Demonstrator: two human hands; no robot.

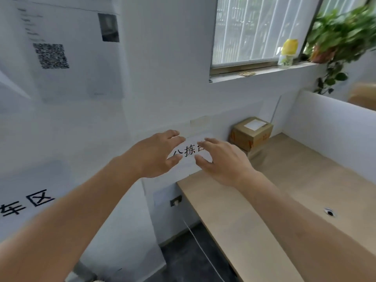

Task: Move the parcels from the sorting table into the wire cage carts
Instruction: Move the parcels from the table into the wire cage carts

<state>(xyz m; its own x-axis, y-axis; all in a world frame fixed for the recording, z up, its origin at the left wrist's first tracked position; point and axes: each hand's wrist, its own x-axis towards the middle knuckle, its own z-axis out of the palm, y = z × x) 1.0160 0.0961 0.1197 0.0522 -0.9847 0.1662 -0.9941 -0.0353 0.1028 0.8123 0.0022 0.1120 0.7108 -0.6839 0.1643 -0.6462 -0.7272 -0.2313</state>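
Note:
A small brown cardboard parcel [252, 132] with a white label on top stands at the far corner of the light wooden sorting table [284, 192], against the wall. Both my arms reach forward over the table's left end. My left hand [156, 153] and my right hand [223, 161] hang with fingers spread and relaxed, holding nothing, in front of a white paper sign [189, 153] with black characters on the wall. The parcel lies a short way beyond and to the right of my right hand. No wire cage cart is in view.
A white partition [329, 127] bounds the table's far right side. A window sill [264, 72] above holds a yellow-topped jar and a trailing green plant [341, 43]. Posters with a QR code hang on the left wall. Dark floor and a thin cable lie below the table's left edge.

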